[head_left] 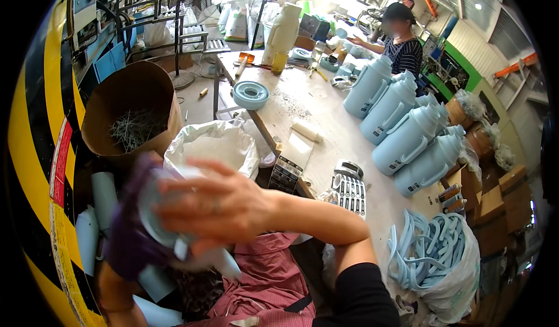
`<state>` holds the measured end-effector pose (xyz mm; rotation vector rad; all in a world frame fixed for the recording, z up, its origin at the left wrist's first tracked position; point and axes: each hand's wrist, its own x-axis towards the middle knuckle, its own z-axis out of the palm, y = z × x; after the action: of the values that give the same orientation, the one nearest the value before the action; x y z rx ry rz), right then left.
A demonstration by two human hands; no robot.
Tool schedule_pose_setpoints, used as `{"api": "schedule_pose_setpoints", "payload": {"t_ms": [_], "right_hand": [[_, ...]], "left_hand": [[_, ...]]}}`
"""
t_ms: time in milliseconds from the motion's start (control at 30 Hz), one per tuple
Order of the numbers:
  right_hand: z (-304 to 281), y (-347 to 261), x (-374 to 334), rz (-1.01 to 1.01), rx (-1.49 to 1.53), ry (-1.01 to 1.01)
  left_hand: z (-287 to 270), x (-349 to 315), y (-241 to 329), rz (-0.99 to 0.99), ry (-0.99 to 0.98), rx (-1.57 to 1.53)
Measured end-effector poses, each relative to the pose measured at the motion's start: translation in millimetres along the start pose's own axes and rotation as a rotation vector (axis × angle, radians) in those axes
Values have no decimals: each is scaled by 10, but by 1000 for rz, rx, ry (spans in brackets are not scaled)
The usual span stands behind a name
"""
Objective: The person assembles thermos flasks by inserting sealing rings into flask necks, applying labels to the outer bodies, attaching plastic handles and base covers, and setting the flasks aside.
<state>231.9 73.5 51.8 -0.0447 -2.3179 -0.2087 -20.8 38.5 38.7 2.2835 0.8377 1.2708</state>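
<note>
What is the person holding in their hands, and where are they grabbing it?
A light blue jug part, blurred. The right hand covers its round end; the purple-gloved left hand grips its side from below.

Bright daylight from blown-out far windows, soft shadows, motion-blurred near hands (198, 210), fisheye bending, black vignette at corners

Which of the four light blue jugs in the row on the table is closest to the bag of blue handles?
The light blue jug at the row's near end, beside that bag of blue handles.

A pale worktable (326, 103) bears blue jugs (407, 138), a round lid (250, 94) and a calculator (351, 194).
</note>
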Motion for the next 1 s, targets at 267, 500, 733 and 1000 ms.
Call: {"api": "schedule_pose_setpoints", "payload": {"t_ms": [267,500,733,1000], "right_hand": [[320,427,-745,601,-146,303],[885,1041,-2039,1001,-200,21],[2388,2071,-2819,1343,86,-245],[2559,2141,-2937,1164,-45,-422]], "left_hand": [[-1436,1096,-1957,445,428,1048],[-1440,439,-2092,-160,840,559],[-1080,-787,-1906,-11,836,678],[-256,-1333,-1153,-222,587,300]]}}
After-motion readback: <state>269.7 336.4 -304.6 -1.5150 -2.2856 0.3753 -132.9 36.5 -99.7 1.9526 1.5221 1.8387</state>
